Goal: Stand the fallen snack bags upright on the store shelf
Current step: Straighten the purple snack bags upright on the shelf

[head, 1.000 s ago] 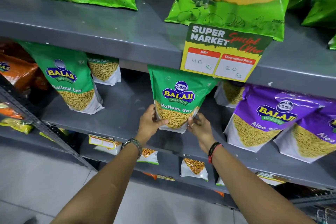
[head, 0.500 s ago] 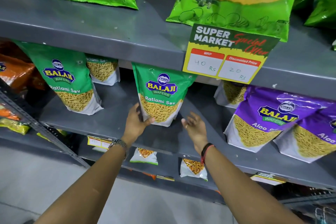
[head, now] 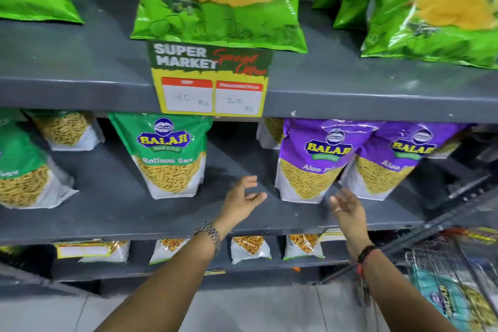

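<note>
1. Grey metal middle shelf (head: 113,213) carries the sev bags; the green Ratlami Sev bag (head: 168,156) stands upright at its centre-left, nothing touching it.
2. Left hand (head: 242,203): fingers loosely spread, empty, over bare shelf between the green bag and the purple Aloo Sev bag (head: 310,162). Near the purple one, no contact.
3. Right hand (head: 349,209): open palm, fingers spread, empty, just below and in front of the purple bag's bottom right corner. Blurred, so I cannot tell whether it touches.
4. Second purple bag (head: 390,164) stands just right of the first, partly behind it.
5. Another green sev bag (head: 24,170) at the far left edge, upright.
6. Price sign (head: 211,79) hangs off the upper shelf edge, above the green bag.
7. Green chip bags (head: 221,8) sit on the upper shelf.
</note>
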`<state>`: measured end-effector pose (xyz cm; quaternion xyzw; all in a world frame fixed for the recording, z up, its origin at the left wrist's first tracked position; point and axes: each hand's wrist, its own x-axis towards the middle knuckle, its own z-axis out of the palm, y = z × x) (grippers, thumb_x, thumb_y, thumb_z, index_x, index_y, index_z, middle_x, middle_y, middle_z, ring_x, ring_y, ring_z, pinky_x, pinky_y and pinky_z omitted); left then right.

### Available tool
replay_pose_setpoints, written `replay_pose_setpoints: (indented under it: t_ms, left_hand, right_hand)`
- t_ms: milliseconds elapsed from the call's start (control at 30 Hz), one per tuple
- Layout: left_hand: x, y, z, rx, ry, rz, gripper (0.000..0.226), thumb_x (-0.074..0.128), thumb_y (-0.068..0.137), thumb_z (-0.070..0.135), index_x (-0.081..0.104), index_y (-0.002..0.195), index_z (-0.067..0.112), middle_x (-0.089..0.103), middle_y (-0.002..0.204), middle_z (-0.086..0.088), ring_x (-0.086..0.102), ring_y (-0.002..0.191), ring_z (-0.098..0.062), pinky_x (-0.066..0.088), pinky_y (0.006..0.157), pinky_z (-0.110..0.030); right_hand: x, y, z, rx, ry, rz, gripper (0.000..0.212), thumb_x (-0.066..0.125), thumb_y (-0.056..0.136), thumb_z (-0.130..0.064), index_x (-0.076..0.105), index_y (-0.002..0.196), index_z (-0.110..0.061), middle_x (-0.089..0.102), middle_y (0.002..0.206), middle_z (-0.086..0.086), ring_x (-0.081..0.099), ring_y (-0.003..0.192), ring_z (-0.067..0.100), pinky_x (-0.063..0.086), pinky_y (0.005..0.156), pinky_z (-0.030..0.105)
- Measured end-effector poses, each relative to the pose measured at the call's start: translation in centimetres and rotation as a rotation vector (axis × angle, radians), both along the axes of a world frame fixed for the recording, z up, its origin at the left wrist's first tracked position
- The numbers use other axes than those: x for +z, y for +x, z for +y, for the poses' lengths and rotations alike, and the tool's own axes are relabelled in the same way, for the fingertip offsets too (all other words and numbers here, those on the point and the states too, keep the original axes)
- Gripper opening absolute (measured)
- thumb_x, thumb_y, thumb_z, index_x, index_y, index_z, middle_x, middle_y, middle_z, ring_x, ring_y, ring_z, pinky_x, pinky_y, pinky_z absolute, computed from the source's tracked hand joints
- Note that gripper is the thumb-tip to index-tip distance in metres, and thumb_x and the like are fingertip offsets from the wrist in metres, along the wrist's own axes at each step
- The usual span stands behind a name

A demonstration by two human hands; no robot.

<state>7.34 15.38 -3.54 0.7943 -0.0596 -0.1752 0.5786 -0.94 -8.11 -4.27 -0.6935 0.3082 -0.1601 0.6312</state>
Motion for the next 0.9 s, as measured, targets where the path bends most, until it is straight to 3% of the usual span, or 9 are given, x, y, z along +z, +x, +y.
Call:
replay_pose_setpoints:
  t_ms: [100, 167, 233, 367, 467, 567, 700, 800, 900]
  left_hand:
    - [1.2, 0.3, -3.9, -0.065, 0.027, 0.043, 0.073, 0.069, 0.078, 0.019, 0.032, 0.141, 0.014, 0.048, 0.139, -0.007, 0.058, 0.115, -0.023, 0.042, 0.078, -0.011]
    - [1.0, 0.3, -5.5, -0.06, 0.095, 0.006, 0.066, 0.072, 0.075, 0.023, 0.042, 0.133, 0.015, 0.058, 0.13, -0.004, 0.061, 0.111, -0.02, 0.046, 0.081, -0.02]
    - [0.5, 0.2, -6.3, -0.02, 0.137, -0.049, 0.049, 0.073, 0.072, 0.028, 0.053, 0.115, 0.015, 0.068, 0.117, -0.005, 0.066, 0.1, -0.02, 0.051, 0.08, -0.025]
    - [-0.2, 0.2, -6.5, 0.059, 0.088, -0.063, 0.04, 0.074, 0.07, 0.029, 0.059, 0.103, 0.014, 0.072, 0.107, -0.005, 0.068, 0.088, -0.016, 0.056, 0.077, -0.027]
    - [-0.3, 0.5, -6.3, 0.08, 0.038, -0.06, 0.038, 0.073, 0.072, 0.023, 0.059, 0.106, 0.015, 0.072, 0.107, -0.005, 0.067, 0.084, -0.014, 0.055, 0.075, -0.025]
    - [-0.4, 1.1, -6.0, 0.114, 0.06, -0.084, 0.039, 0.073, 0.071, 0.024, 0.058, 0.106, 0.014, 0.07, 0.101, 0.0, 0.065, 0.082, -0.012, 0.055, 0.074, -0.026]
    - [-0.6, 1.4, -6.3, 0.148, 0.08, -0.078, 0.043, 0.073, 0.073, 0.024, 0.056, 0.11, 0.011, 0.064, 0.096, 0.003, 0.063, 0.083, -0.013, 0.049, 0.072, -0.024]
    - [-0.8, 0.4, -6.8, 0.255, 0.064, -0.044, 0.052, 0.072, 0.074, 0.021, 0.051, 0.12, 0.01, 0.062, 0.102, 0.003, 0.061, 0.087, -0.014, 0.047, 0.076, -0.024]
    - [-1.2, -2.2, -8.3, 0.448, 0.02, -0.064, 0.023, 0.067, 0.079, 0.015, 0.05, 0.093, 0.02, 0.056, 0.086, 0.007, 0.058, 0.083, -0.02, 0.046, 0.072, -0.024]
  right_hand:
    - [0.4, 1.5, 0.0, 0.063, 0.05, 0.028, 0.049, 0.047, 0.089, 0.005, 0.034, 0.136, 0.0, 0.051, 0.098, 0.011, 0.053, 0.078, 0.013, 0.047, 0.065, 0.017]
    - [0.3, 2.4, 0.2, 0.1, 0.045, 0.062, 0.05, 0.042, 0.089, 0.01, 0.032, 0.137, 0.002, 0.044, 0.077, 0.004, 0.047, 0.059, 0.0, 0.041, 0.052, 0.01]
    - [0.0, 2.9, 0.2, 0.116, 0.02, 0.068, 0.051, 0.042, 0.089, 0.01, 0.03, 0.138, 0.0, 0.041, 0.077, -0.005, 0.045, 0.06, -0.008, 0.039, 0.059, 0.008]
    - [0.0, 3.3, 0.3, 0.121, 0.077, 0.008, 0.053, 0.035, 0.086, 0.02, 0.034, 0.136, 0.002, 0.03, 0.065, 0.0, 0.041, 0.041, -0.005, 0.036, 0.045, 0.008]
    - [-0.5, 4.2, 0.5, 0.154, 0.071, 0.016, 0.054, 0.037, 0.085, 0.021, 0.036, 0.136, 0.003, 0.039, 0.067, 0.0, 0.044, 0.055, 0.002, 0.041, 0.052, 0.008]
    - [-0.4, 5.0, 0.6, 0.192, 0.092, 0.005, 0.056, 0.038, 0.085, 0.02, 0.034, 0.138, 0.002, 0.052, 0.087, 0.005, 0.049, 0.073, 0.01, 0.046, 0.06, 0.009]
    - [-0.5, 5.6, 0.3, 0.248, 0.151, -0.013, 0.056, 0.037, 0.086, 0.019, 0.034, 0.138, -0.001, 0.048, 0.115, 0.011, 0.048, 0.104, 0.019, 0.049, 0.066, 0.007]
    - [-1.4, 4.8, -1.3, 0.187, 0.186, -0.002, 0.047, 0.039, 0.089, 0.01, 0.038, 0.135, 0.0, 0.051, 0.121, 0.013, 0.048, 0.109, 0.019, 0.047, 0.069, 0.01]
    - [-2.0, 2.2, -4.3, 0.033, 0.017, 0.001, 0.041, 0.04, 0.084, 0.011, 0.053, 0.12, -0.004, 0.056, 0.11, 0.005, 0.052, 0.105, 0.021, 0.045, 0.071, 0.005]
